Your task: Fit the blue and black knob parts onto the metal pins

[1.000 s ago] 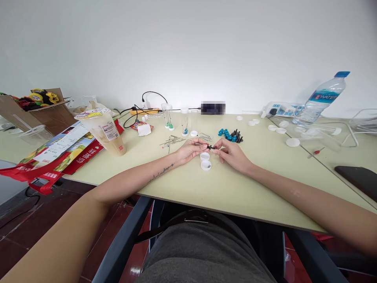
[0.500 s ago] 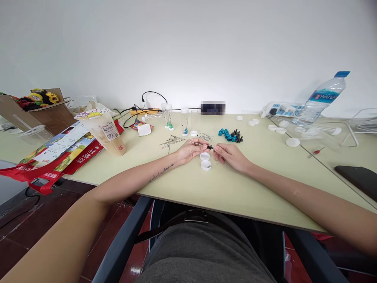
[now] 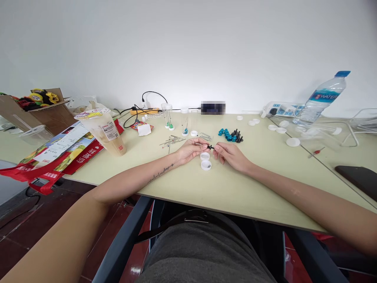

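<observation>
Nothing much had shifted since half a second earlier: the left hand point(image 3: 191, 149) and right hand point(image 3: 229, 154) both pinched a small black plastic piece point(image 3: 210, 147) just above two round white caps point(image 3: 205, 160) on the pale table point(image 3: 235, 184).

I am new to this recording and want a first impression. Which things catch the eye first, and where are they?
At the table's middle, the left hand and right hand pinch a small black part above two white caps. A milk-tea cup stands far left, a water bottle far right.
</observation>
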The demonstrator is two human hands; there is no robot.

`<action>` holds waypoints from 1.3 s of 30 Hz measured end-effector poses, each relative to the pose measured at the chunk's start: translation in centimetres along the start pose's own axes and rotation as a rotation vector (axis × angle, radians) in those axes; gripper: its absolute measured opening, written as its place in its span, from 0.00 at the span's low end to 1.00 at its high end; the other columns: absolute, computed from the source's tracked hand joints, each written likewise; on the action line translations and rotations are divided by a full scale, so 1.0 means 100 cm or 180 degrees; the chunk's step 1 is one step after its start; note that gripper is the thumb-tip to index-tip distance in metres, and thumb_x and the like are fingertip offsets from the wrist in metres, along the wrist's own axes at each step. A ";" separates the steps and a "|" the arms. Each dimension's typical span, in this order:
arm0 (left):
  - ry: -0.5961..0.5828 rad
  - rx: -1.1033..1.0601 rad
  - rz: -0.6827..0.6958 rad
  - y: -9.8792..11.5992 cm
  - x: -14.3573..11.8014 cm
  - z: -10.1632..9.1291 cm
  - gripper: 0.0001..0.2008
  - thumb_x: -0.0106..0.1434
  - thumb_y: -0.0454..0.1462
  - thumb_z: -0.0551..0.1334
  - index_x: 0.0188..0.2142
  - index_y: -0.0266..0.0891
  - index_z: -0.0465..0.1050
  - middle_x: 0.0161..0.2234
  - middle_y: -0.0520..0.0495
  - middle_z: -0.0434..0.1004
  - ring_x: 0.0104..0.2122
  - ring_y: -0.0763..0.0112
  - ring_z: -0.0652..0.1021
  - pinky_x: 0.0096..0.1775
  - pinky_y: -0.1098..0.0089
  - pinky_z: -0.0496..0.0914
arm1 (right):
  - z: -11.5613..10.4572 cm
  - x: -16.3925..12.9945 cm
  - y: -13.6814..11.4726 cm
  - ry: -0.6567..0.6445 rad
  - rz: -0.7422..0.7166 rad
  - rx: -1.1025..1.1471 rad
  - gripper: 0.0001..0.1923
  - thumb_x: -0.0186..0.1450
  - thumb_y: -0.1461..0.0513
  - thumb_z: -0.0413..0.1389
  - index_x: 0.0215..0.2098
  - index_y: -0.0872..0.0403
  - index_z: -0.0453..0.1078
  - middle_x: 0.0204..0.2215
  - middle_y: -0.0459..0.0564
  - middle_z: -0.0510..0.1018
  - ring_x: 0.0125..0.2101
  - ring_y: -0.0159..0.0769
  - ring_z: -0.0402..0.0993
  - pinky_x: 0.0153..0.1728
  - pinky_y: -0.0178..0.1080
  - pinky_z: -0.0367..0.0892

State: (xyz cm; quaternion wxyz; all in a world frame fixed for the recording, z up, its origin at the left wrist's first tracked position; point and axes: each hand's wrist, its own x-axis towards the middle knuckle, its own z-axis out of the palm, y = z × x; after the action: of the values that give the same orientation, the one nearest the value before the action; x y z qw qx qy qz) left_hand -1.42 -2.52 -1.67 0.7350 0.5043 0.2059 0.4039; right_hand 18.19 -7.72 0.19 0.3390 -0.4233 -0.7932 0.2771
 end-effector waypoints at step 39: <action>0.0123 0.0001 -0.0042 0.003 -0.002 0.003 0.10 0.47 0.30 0.69 0.31 0.32 0.72 0.30 0.50 0.75 0.32 0.74 0.78 0.44 0.69 0.69 | 0.001 0.000 -0.001 0.0267 0.0040 0.0033 0.13 0.62 0.50 0.52 0.32 0.51 0.62 0.27 0.43 0.72 0.16 0.28 0.65 0.21 0.36 0.60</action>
State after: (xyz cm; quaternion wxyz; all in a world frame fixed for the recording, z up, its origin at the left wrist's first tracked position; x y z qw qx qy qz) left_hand -1.40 -2.82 -1.28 0.7334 0.4951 0.2234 0.4086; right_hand 18.10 -7.77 0.20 0.3723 -0.4377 -0.7742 0.2654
